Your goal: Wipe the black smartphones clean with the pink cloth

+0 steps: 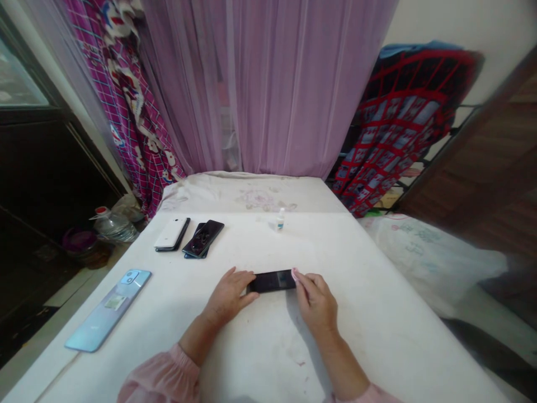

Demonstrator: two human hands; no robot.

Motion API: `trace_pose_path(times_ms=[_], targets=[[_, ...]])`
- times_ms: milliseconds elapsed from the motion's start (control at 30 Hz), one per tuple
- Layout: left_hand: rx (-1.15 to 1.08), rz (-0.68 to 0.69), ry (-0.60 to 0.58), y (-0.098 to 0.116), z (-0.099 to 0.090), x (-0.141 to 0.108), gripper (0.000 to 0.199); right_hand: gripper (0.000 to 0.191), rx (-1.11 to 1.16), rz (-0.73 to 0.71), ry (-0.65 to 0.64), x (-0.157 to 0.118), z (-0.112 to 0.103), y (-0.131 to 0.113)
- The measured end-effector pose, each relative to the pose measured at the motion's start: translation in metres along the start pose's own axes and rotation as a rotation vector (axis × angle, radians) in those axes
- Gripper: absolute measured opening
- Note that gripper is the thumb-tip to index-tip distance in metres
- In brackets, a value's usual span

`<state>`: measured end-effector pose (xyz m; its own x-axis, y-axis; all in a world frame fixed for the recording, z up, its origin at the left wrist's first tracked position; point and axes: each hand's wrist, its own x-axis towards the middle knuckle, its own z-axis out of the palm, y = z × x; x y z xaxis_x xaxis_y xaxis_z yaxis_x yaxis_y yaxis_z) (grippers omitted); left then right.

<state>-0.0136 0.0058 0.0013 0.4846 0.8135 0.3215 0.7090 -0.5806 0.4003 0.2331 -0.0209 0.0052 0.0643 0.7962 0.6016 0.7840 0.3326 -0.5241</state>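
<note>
A black phone [272, 281] lies sideways between my two hands over the white table. My left hand [230, 295] grips its left end, thumb at the lower edge and fingers at the upper edge. At the phone's right end, my right hand [318, 302] pinches a small pinkish-white cloth or pad [295, 272] against the corner. The rest of that cloth is hidden by the fingers. Beyond the phone stands a small white bottle [280, 220] with a blue label, upright.
White-topped phones [170, 234] and dark phones [204, 238] lie stacked at the back left. A light blue phone [109, 310] is near the left edge of the table [260, 358]. Purple curtains [289, 84] hang behind; plastic bags [436, 257] lie at right.
</note>
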Motion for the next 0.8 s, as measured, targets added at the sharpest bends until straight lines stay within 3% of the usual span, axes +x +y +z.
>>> trace_pose_path(times_ms=[100, 233, 433, 567, 800], targets=[[0.04, 0.066, 0.086, 0.001, -0.001, 0.005, 0.026, 0.029, -0.019, -0.045, 0.079, 0.003, -0.001, 0.0], [0.112, 0.103, 0.2, 0.001, 0.0, 0.01, 0.028, 0.03, -0.068, -0.069, 0.108, 0.008, 0.004, 0.001], [0.093, 0.075, 0.215, -0.003, 0.003, 0.014, 0.028, 0.031, -0.119, -0.105, 0.117, 0.021, 0.01, -0.005], [0.05, 0.061, 0.206, -0.005, 0.004, 0.015, 0.026, 0.031, -0.148, -0.164, 0.075, 0.026, 0.018, -0.027], [-0.027, 0.01, 0.189, -0.003, 0.002, 0.017, 0.023, 0.029, -0.084, -0.275, -0.012, 0.022, 0.051, -0.079]])
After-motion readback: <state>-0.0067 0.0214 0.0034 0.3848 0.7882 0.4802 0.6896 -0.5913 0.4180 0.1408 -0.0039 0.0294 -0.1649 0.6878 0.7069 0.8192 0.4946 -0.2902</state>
